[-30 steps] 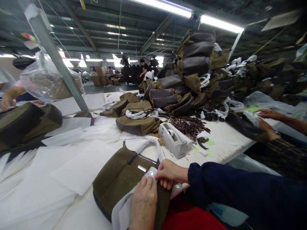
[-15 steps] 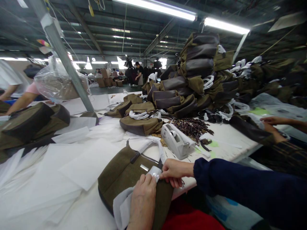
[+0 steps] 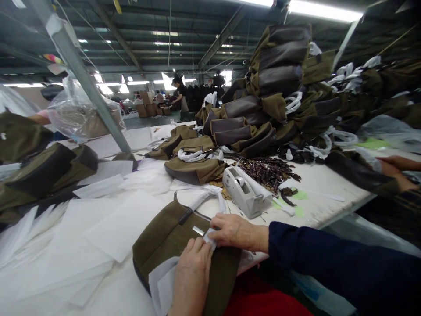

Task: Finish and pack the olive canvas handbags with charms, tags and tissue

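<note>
An olive fabric handbag [image 3: 158, 243] lies on the table in front of me, with a metal plate [image 3: 198, 231] on its face and its handle [image 3: 205, 194] wrapped in white. My left hand [image 3: 194, 270] rests on the bag, fingertips pinching the lower edge of a small white wrapped piece [image 3: 209, 238]. A white paper sheet [image 3: 164, 281] sticks out from under that hand. From the right, my right hand [image 3: 235, 231] has its fingers closed on the same wrapped piece, beside the metal plate. What lies inside the wrapping is hidden.
A tape dispenser [image 3: 245, 193] stands just beyond my right hand. Dark tags [image 3: 268, 173] lie heaped behind it, below a tall pile of bags [image 3: 276, 66]. White paper sheets [image 3: 121, 219] cover the left side, near a metal post [image 3: 88, 83]. A co-worker's hand [image 3: 397, 164] is at right.
My right hand has shifted left and its fingers now lie over the white wrapped piece. My left hand has slid slightly left. At far left a bag has been raised into view.
</note>
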Available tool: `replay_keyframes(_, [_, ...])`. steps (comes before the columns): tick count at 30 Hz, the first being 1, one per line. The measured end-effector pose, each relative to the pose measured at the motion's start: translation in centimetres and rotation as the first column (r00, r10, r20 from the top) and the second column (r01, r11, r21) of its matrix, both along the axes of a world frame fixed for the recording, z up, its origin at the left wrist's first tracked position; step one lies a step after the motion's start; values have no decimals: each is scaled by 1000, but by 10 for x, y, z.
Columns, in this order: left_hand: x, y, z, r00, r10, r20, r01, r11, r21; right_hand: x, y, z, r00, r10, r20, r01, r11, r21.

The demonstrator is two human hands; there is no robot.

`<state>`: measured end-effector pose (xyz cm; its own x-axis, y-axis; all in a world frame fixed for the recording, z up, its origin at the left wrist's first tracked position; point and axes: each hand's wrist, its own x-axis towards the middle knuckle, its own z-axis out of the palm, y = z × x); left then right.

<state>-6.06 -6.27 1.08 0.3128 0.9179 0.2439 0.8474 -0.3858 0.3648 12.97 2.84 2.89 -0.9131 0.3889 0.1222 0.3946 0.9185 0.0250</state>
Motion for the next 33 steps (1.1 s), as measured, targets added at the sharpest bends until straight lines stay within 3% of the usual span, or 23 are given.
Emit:
replay_keyframes(7, [-1, 10, 19, 989, 0, 150, 20, 991, -132, -9, -3, -7, 999, 6, -48, -4, 999, 52])
replay_keyframes(12, [0, 11, 22, 996, 11, 92, 4, 987, -160, -14, -2, -27, 994, 56, -98, -50, 996, 70])
replay_keyframes(17, [-3, 2, 19, 999, 16, 50, -10, 993, -119, -10, -11, -36, 987, -32, -159, 45, 996, 82])
replay_keyframes(22, [-10, -12, 4, 995, 95, 17, -96, 995, 16, 3, -17, -16, 975, -128, -182, 111, 989, -99])
replay_keyframes(26, [-9, -17, -8, 987, 160, -20, -157, 980, 121, -5, -15, 1, 942, -130, -309, 47, 964, -262])
replay_keyframes(29, [-12, -18, -7, 981, 180, -71, -170, 976, 134, -26, -14, -3, 917, -106, -384, -37, 937, -348])
replay_keyframes(33, [-28, -24, 4, 943, 255, -216, -223, 962, 158, -45, -16, -19, 920, -123, -373, -41, 914, -403])
